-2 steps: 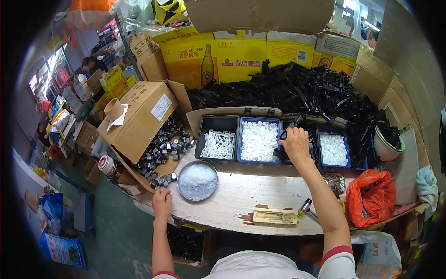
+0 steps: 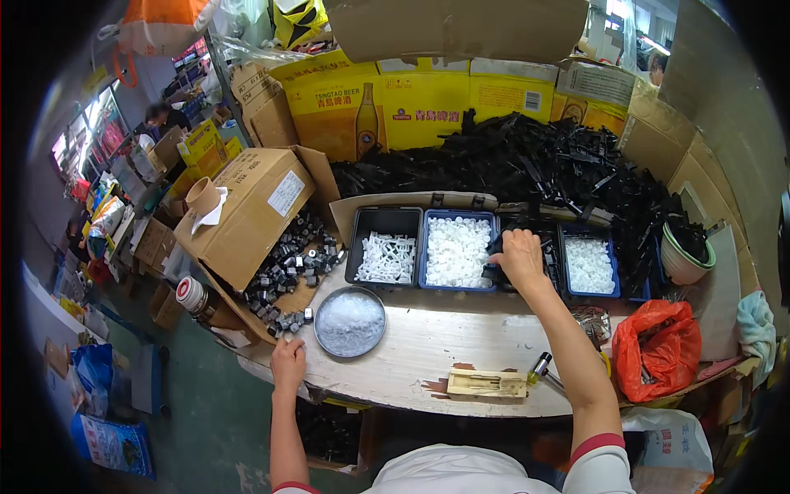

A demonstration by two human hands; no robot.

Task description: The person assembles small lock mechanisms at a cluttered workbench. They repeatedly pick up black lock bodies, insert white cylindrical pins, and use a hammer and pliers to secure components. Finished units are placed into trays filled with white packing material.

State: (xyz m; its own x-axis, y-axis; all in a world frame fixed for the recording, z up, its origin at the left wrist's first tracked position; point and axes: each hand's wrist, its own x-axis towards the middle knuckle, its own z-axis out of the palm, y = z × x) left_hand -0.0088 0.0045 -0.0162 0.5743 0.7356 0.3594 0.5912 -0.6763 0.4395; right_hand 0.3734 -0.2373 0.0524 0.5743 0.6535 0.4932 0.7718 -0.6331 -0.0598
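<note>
On the pale table [image 2: 461, 329], a rectangular blue plastic bin [image 2: 458, 287] held small white pieces [image 2: 457, 251]; the right hand [image 2: 522, 260] was beside it, the left hand [image 2: 287, 362] at the near edge, grips unclear.

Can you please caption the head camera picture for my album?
Right hand by black parts, left hand at the near edge of the worktable, with a round dish and white pieces.

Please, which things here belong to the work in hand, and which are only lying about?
Likely in use:
- black parts, by the right hand
- white pieces
- grey blocks, near the left hand
- dish
- pale block

Likely just lying about:
- towel
- jar
- brown tube
</note>
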